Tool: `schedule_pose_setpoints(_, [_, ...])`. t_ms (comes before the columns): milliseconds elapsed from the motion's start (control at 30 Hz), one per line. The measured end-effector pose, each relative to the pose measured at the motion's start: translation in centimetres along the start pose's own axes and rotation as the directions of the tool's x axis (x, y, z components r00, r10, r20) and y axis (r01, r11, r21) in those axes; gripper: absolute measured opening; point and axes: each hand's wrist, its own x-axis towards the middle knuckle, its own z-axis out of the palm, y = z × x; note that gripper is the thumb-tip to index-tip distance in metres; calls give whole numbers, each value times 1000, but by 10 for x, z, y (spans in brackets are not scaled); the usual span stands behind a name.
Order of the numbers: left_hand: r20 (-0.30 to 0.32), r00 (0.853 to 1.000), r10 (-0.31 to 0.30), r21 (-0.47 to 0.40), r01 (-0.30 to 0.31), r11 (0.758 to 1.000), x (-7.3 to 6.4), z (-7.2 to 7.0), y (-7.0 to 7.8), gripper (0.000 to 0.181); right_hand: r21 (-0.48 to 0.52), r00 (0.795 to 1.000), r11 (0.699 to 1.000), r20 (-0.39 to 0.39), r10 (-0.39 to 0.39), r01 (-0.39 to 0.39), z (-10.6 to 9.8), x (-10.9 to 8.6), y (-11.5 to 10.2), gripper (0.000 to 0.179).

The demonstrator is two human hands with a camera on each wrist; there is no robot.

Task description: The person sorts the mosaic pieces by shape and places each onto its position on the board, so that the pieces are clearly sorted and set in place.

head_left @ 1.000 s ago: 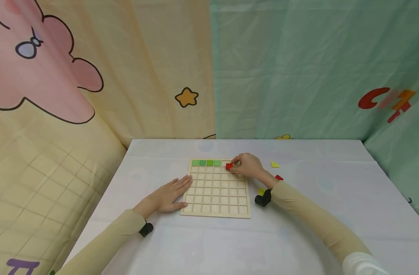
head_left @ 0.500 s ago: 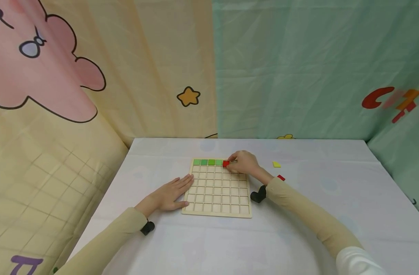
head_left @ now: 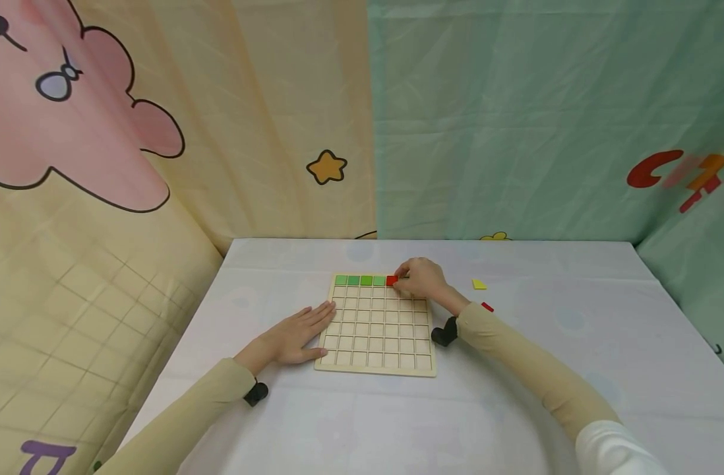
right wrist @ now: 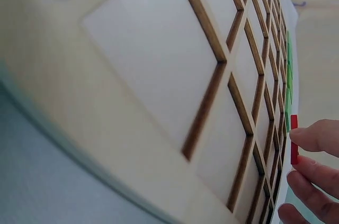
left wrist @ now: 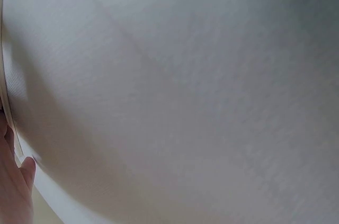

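A wooden grid board (head_left: pixel 376 336) lies flat on the table, with several green tiles (head_left: pixel 366 280) along the left part of its far row. My right hand (head_left: pixel 422 278) pinches a red square tile (head_left: pixel 392 281) between thumb and finger, just right of the last green one. In the right wrist view that red tile (right wrist: pixel 294 139) stands edge-on between the fingertips, at the end of the green tiles (right wrist: pixel 288 83); whether it sits fully in its cell I cannot tell. My left hand (head_left: pixel 293 338) rests with straight fingers on the board's left edge.
A yellow tile (head_left: pixel 479 284) and a red tile (head_left: pixel 487 307), partly behind the right sleeve, lie right of the board on the white-covered table (head_left: pixel 350 422). Printed curtains (head_left: pixel 492 119) hang behind the table's far edge.
My right hand has carried the red tile slightly left and away from me to the far row, beside the green tiles. The left hand stays on the board's edge.
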Motion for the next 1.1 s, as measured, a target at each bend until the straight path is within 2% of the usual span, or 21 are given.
schedule_pose_setpoints(633, [19, 1000, -19, 16, 19, 1000, 1, 2, -1, 82, -4, 999, 999, 6, 32, -32, 2, 2, 0, 26])
schedule_pose_setpoints(1100, [-6, 1000, 12, 13, -12, 1000, 0, 2, -2, 81, -8, 1000, 1000, -14, 14, -14, 5, 1, 3, 27])
